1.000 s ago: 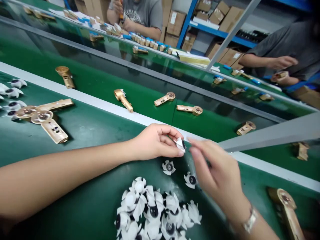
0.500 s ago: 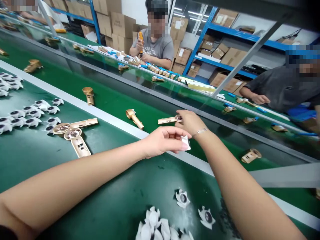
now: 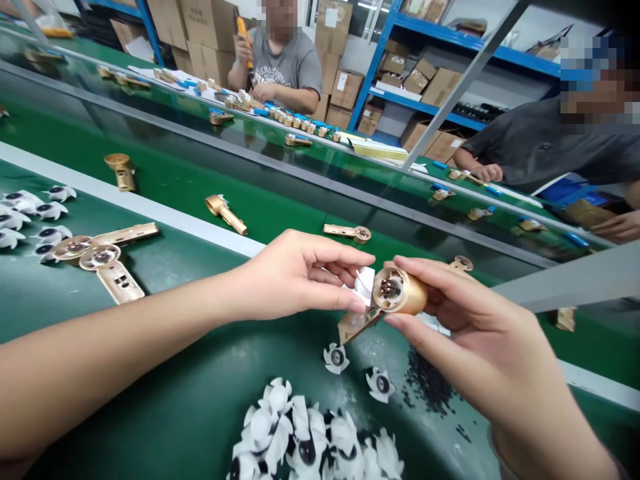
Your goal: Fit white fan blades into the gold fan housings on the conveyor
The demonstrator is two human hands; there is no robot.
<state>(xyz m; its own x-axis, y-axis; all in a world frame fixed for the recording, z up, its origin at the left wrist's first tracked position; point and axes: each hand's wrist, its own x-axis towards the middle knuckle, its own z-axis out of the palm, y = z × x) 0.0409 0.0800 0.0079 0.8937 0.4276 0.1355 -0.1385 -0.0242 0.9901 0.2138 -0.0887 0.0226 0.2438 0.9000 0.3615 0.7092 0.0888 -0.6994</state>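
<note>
Between thumb and fingers, my left hand [image 3: 305,277] pinches a white fan blade piece [image 3: 365,285]. Right beside it, my right hand [image 3: 465,320] grips a gold housing [image 3: 413,292] by its round head. The housing's open round face, with dark and copper-coloured parts inside, is turned toward the white piece, and its handle slants down to the left. Whether the two parts touch is unclear. Below my hands lie two loose white fans [image 3: 335,359] and a heap of white fans [image 3: 305,433] on the green table.
Small black pieces [image 3: 433,383] are scattered at lower right. Open gold housings [image 3: 117,280] and more fans [image 3: 20,213] lie left. Gold parts [image 3: 225,212] sit on the green belt beyond a white strip [image 3: 150,221]. Two people are across the line; a grey bar [image 3: 575,277] juts in at right.
My right hand has come back from the belt and now holds a gold housing near my left hand. My left hand keeps its white piece. The view has shifted, showing more of the fan heap.
</note>
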